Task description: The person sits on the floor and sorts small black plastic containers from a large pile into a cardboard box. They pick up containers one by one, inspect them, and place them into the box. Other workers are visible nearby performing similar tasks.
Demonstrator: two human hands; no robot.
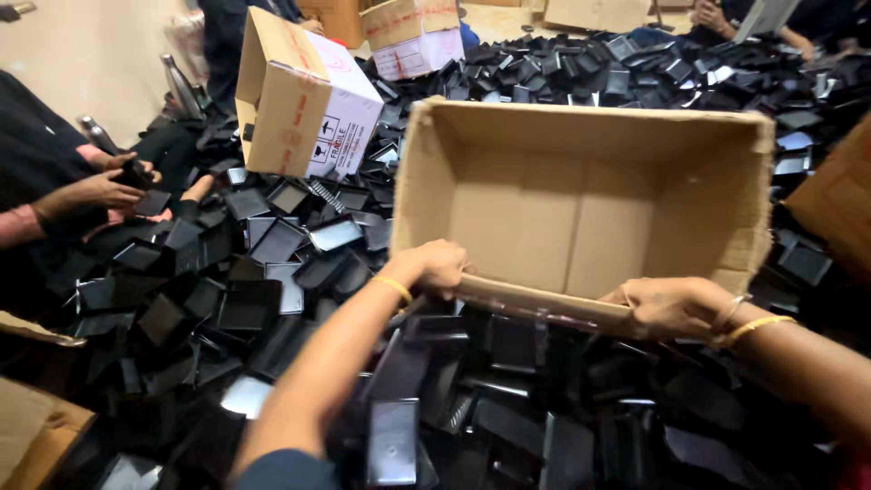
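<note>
An open, empty brown cardboard box [581, 195] lies tilted on a big heap of black plastic trays [272, 290], its opening facing me. My left hand [434, 266] grips the box's near edge at its left end. My right hand [673, 306] grips the same edge further right. Both wrists wear thin yellow bangles. Black trays lie directly under the box and around my forearms.
A second cardboard box with a white side [299, 100] stands on the heap at upper left, another box [413, 34] behind it. A co-worker's hands [113, 186] handle a tray at the left. More people sit at the far right top. Cardboard pieces lie at lower left.
</note>
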